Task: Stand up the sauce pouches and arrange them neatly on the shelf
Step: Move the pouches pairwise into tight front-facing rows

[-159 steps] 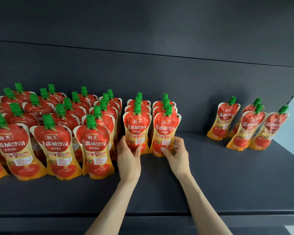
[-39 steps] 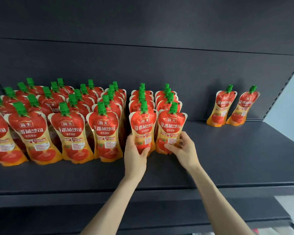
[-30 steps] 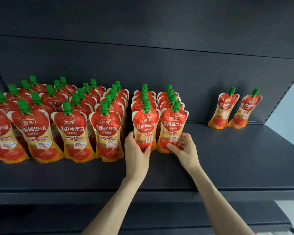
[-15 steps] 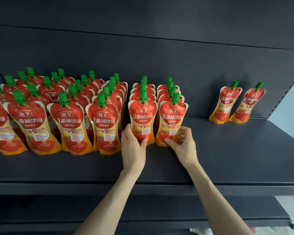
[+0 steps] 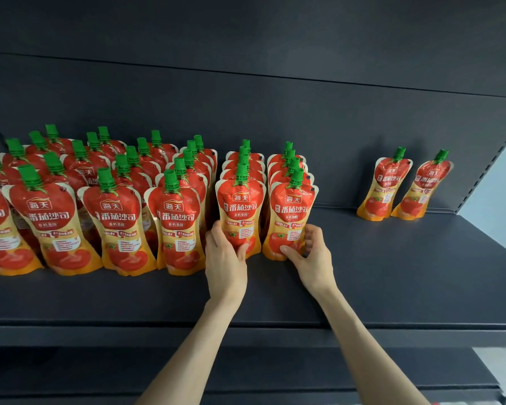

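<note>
left hand (image 5: 226, 260) grips the base of one upright front pouch (image 5: 240, 211); right hand (image 5: 311, 255) pinches the next pouch (image 5: 291, 214) just right of it, both standing on the shelf (image 5: 392, 273).

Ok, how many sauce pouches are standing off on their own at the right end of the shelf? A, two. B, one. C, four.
A: just the left lone pouch and the right lone pouch lean on the back panel there, apart from the rows where the left hand grips the left front pouch and the right hand grips the right front pouch.
</note>
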`<action>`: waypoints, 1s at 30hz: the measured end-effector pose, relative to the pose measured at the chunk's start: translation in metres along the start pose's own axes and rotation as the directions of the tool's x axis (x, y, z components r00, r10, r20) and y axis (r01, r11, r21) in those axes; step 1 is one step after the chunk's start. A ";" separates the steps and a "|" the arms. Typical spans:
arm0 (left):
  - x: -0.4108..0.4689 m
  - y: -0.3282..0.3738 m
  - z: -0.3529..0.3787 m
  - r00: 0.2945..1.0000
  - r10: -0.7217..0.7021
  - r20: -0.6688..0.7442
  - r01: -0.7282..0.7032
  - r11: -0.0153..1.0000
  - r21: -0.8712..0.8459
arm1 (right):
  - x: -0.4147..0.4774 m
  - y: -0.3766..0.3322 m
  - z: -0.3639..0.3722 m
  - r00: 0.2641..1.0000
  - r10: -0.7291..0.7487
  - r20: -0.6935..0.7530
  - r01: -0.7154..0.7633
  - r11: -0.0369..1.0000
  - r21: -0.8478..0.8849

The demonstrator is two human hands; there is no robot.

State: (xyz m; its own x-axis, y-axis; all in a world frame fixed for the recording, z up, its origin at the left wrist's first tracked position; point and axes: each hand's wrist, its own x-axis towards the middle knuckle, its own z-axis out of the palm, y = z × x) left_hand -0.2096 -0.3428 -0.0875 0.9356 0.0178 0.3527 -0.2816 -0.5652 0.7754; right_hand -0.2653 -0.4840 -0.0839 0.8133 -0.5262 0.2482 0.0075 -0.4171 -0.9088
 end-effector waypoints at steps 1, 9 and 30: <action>0.000 0.000 0.000 1.000 0.001 0.002 -0.001 1.000 -0.002 | 0.000 0.000 0.000 1.000 0.001 0.001 -0.001 1.000 0.001; 0.000 0.001 -0.002 1.000 -0.001 0.029 0.001 1.000 -0.023 | 0.000 0.000 0.001 1.000 -0.006 0.007 0.006 1.000 0.003; 0.000 0.001 -0.003 0.999 -0.014 0.053 0.016 0.999 -0.038 | -0.002 -0.002 0.000 1.000 0.008 -0.008 -0.008 1.000 -0.002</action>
State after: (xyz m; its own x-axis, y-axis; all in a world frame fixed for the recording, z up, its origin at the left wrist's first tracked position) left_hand -0.2107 -0.3408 -0.0858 0.9494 -0.0176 0.3136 -0.2743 -0.5329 0.8005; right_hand -0.2666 -0.4818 -0.0827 0.8087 -0.5356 0.2432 -0.0004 -0.4140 -0.9103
